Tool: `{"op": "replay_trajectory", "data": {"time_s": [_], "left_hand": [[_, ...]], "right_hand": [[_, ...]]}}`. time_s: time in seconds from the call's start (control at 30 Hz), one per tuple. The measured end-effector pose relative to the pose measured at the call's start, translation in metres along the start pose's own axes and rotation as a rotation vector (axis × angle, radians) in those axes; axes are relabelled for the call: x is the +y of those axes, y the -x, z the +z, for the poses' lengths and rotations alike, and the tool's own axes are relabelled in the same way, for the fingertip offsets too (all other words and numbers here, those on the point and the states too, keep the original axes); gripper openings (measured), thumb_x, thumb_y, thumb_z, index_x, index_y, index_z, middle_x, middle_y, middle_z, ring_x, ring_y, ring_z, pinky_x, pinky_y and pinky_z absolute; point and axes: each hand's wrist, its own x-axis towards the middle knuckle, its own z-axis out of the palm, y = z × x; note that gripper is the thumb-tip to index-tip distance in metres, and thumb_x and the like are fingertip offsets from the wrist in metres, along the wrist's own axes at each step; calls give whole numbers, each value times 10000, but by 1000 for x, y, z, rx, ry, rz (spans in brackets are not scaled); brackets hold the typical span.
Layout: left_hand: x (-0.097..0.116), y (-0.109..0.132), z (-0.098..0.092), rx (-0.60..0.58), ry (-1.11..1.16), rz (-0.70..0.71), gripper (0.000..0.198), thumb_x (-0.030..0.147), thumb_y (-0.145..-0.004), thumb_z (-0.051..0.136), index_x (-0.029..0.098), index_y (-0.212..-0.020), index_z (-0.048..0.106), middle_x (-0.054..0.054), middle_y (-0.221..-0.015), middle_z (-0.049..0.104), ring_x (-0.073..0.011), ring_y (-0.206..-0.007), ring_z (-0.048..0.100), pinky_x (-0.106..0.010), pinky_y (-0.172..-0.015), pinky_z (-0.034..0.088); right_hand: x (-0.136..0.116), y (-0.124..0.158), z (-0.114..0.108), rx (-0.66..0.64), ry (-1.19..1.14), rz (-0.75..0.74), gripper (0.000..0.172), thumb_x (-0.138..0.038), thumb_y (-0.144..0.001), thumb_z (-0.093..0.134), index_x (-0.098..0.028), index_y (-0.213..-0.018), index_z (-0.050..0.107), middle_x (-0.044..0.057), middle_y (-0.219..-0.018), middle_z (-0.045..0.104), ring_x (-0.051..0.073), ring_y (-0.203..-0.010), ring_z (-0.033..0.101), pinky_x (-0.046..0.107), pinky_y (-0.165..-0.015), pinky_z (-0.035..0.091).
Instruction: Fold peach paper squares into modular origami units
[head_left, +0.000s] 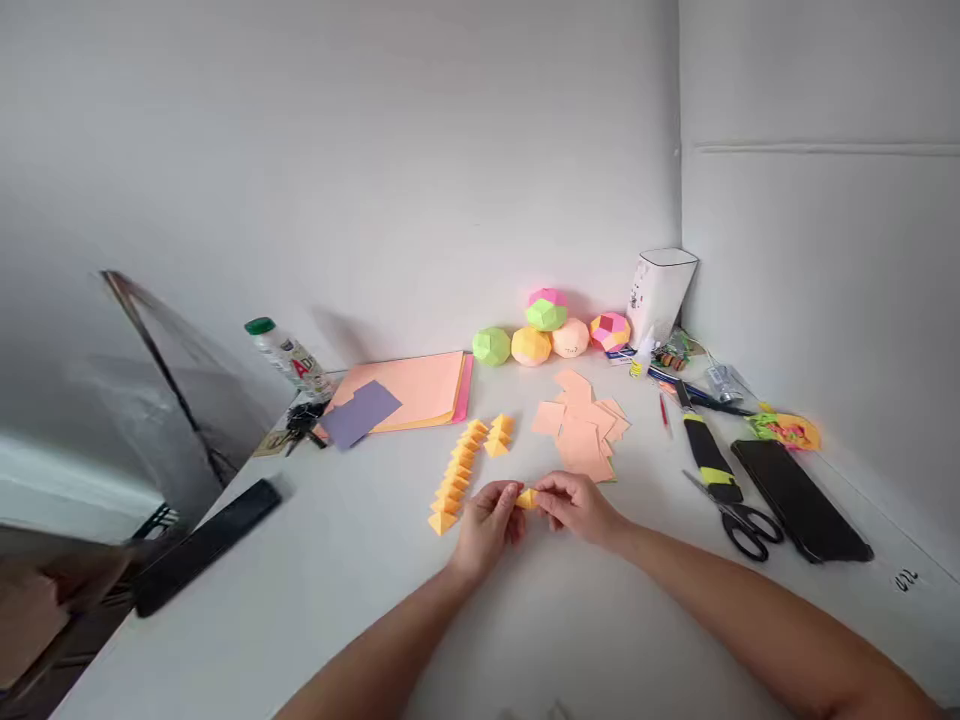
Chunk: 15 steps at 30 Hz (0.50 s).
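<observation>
A small folded orange paper piece [527, 498] is pinched between both hands above the white table [360, 590]. My left hand [487, 525] grips its left end and my right hand [579, 505] grips its right end, fingers closed. Just left of my hands, a row of several folded orange units [457, 475] runs away from me, with a few more units [499, 435] beside its far end. Behind my right hand lies a loose pile of peach paper squares [581, 425].
Several paper balls [547, 330] sit by the back wall. A stack of peach and pink sheets [420, 388] carries a purple piece [360, 412]. Scissors [739, 518], a black-yellow knife [705, 450] and a phone [799, 498] lie right. A glue bottle [289, 355], keys [300, 422] and a black bar [206, 545] lie left.
</observation>
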Motion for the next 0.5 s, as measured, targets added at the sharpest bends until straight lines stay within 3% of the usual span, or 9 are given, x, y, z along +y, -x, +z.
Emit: {"op": "replay_trajectory", "data": {"time_s": [0.37,0.5], "left_hand": [[3,-4,-1,14,38,-24,344,485,-773,595,145,-806,550,54,-428,528,-86,-347,458,-196,-380,382],[4,-3,1,52,44,-5,335,484,-814,528,154,-870,538,35,-576,551,-93,-412,505,-215,-401,417]], "right_hand": [[-12,4,-2,0,-36,83,268,-434,-808,561,-169,-777,581,-15,-640,570,88,-471,521,217,-477,434],[-10,2,-5,16,-93,82,280,-449,-808,562,-171,-784,561,-8,-681,594,89,-480,529,224,-487,435]]}}
